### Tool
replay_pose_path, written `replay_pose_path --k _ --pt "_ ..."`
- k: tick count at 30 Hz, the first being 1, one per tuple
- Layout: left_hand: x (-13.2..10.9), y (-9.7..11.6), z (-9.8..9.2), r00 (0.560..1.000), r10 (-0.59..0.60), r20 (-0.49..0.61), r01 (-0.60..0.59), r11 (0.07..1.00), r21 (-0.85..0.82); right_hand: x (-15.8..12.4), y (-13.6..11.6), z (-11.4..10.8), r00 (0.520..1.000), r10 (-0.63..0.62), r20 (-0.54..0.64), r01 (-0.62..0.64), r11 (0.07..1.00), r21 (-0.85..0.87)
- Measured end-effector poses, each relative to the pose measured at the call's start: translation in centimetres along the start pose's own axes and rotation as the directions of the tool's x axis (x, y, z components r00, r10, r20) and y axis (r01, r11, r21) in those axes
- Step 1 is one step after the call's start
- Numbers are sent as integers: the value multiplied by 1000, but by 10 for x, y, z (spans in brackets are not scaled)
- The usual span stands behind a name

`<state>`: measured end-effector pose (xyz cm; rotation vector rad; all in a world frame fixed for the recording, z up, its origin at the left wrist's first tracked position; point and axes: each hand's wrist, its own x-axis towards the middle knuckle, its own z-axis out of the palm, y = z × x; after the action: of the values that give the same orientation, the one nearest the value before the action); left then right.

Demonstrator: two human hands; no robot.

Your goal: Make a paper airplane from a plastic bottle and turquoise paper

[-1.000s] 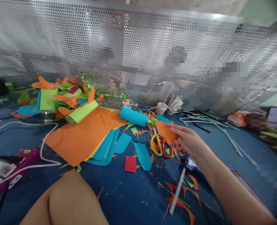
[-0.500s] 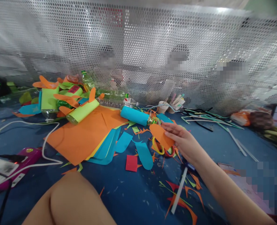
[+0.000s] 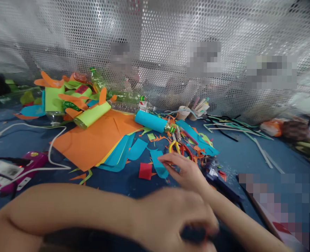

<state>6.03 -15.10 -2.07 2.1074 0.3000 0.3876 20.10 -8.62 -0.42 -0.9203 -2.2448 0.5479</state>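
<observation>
My right hand (image 3: 188,171) reaches over the blue tabletop with its fingers stretched out and its thumb apart, nothing seen in it. Its fingertips are over the edge of a rounded blue paper piece (image 3: 158,169); whether they touch it I cannot tell. Low in front, my left hand (image 3: 170,218) is blurred, with its fingers curled towards the thumb; anything in that grip is hidden. A red paper square (image 3: 145,171) lies left of the blue piece. Beyond my right hand are scissors with yellow (image 3: 173,145) and red (image 3: 187,152) handles.
A blue-wrapped bottle (image 3: 151,121) lies beside stacked orange paper sheets (image 3: 94,140). Paper-covered bottles (image 3: 54,99) are heaped at the left. A dark blue glue gun (image 3: 220,180) lies right of my hand. A white cable (image 3: 49,157) loops near a purple power strip (image 3: 35,162). Perforated metal (image 3: 155,45) stands behind.
My left hand has come into view at the bottom. My right hand has moved left and nearer; the orange paper piece it held is out of sight. The white stick in front is hidden.
</observation>
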Motion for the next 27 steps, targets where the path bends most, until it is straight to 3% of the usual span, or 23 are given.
replay_pose_path --k 1,2,3,5,7,13,22,27 --pt "-1 -1 -18 963 -46 -266 86 986 143 -6 1 3 999 -29 28 29 999 14" --pt "-4 -3 -34 899 -25 -438 155 952 263 -13 2 7 997 -47 54 46 999 28" --pt "-10 -8 -46 870 -18 -493 219 909 354 -19 3 10 996 -50 79 47 998 41" --pt "-25 -20 -59 869 -72 -490 328 825 459 -31 4 15 993 -16 121 10 999 51" --pt "-39 -32 -60 881 -128 -456 367 792 488 -39 5 17 987 49 153 -57 997 46" --pt "-47 -44 -49 932 -59 -358 246 826 506 -45 8 13 974 154 164 -159 987 19" --pt "-49 -50 -51 911 -44 -410 245 858 451 -43 19 3 968 156 195 -159 987 -2" --pt "-50 -49 -52 864 -61 -499 281 882 379 -44 16 -3 956 271 110 -280 957 76"
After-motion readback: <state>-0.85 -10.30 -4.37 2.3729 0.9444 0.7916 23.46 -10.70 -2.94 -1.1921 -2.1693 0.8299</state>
